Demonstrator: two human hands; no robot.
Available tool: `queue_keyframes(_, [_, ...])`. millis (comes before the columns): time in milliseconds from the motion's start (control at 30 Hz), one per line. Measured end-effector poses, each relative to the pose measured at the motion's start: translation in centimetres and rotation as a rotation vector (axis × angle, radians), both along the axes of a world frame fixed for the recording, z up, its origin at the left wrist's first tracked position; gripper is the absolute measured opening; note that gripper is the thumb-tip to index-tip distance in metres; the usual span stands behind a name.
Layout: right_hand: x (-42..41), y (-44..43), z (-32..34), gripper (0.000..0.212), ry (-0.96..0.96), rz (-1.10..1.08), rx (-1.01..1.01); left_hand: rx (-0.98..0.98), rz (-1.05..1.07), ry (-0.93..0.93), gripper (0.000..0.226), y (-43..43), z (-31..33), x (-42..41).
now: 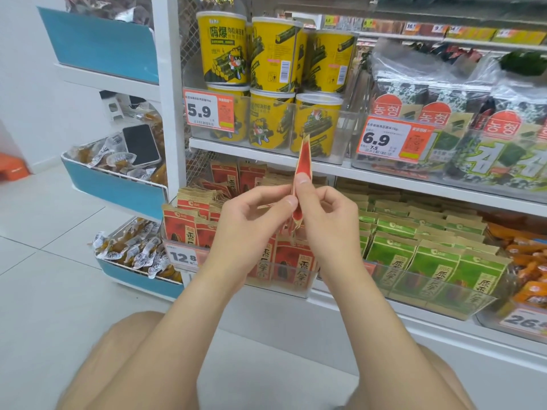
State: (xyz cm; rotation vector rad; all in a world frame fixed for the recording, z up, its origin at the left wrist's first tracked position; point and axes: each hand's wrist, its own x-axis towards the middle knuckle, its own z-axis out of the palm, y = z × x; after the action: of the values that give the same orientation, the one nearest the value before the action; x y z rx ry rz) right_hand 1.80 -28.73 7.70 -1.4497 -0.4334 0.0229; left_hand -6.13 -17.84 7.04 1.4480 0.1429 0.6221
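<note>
Pinching a red packet (304, 161) edge-on over the bin (281, 284) with left hand (248, 220) and right hand (328, 217); could slip and drop, with only fingertips (302, 181) gripping.

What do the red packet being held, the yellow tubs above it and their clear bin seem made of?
Red packet: probably matte kraft-style paper, going by its tan edges and lack of glare. Yellow tubs: card or plastic, unclear which, under a glossy printed wrap with soft highlights. Clear bin: rigid transparent plastic; the tubs show through its wall.
</note>
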Motion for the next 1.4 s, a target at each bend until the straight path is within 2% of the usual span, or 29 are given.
queue_keyframes(100, [-0.1, -0.2, -0.1, 0.057, -0.002, 0.093, -0.039, 0.060, -0.019, 0.000, 0.023, 0.5, 0.3, -0.7])
queue_keyframes(200, [0.1, -0.2, -0.8, 0.036, 0.014, 0.181, -0.099, 0.103, -0.019, -0.007, 0.029, 0.9, 0.4, -1.1])
queue_keyframes(233, [0.1, -0.1, -1.0, 0.036, -0.004, 0.173, -0.126, 0.103, -0.015, -0.006, 0.031, 0.9, 0.4, -1.1])
queue_keyframes(433, [0.3, 0.4, -1.9, 0.057, -0.227, 0.047, -0.237, 0.128, 0.086, -0.052, 0.030, 0.4, 0.0, -0.8])
queue_keyframes(500, [0.3, 0.4, -2.0, 0.058, -0.348, 0.034, -0.288, 0.127, 0.115, -0.059, 0.029, 0.5, -0.2, -0.6])
queue_keyframes(600, [0.4, 0.4, -2.0, 0.054, -0.410, 0.030, -0.275, 0.098, 0.132, -0.088, 0.028, 0.8, -0.2, -0.5])
queue_keyframes(833, [0.9, 0.2, -2.4, 0.054, -0.384, 0.029, -0.208, 0.089, -0.073, -0.084, 0.051, 1.4, -0.1, -0.6])
queue_keyframes(1000, [1.6, -0.2, -2.4, 0.055, -0.393, 0.089, -0.200, 0.073, -0.075, -0.073, 0.053, 2.0, -0.1, -0.6])
queue_keyframes(1167, [2.1, -0.8, -2.2, 0.055, -0.392, 0.210, -0.207, -0.057, -0.119, -0.028, 0.056, 2.2, -0.4, -0.4])
queue_keyframes(1400, [2.3, -1.2, -2.4, 0.052, -0.375, 0.271, -0.257, -0.048, -0.132, 0.037, 0.066, 2.3, -0.5, -0.6])
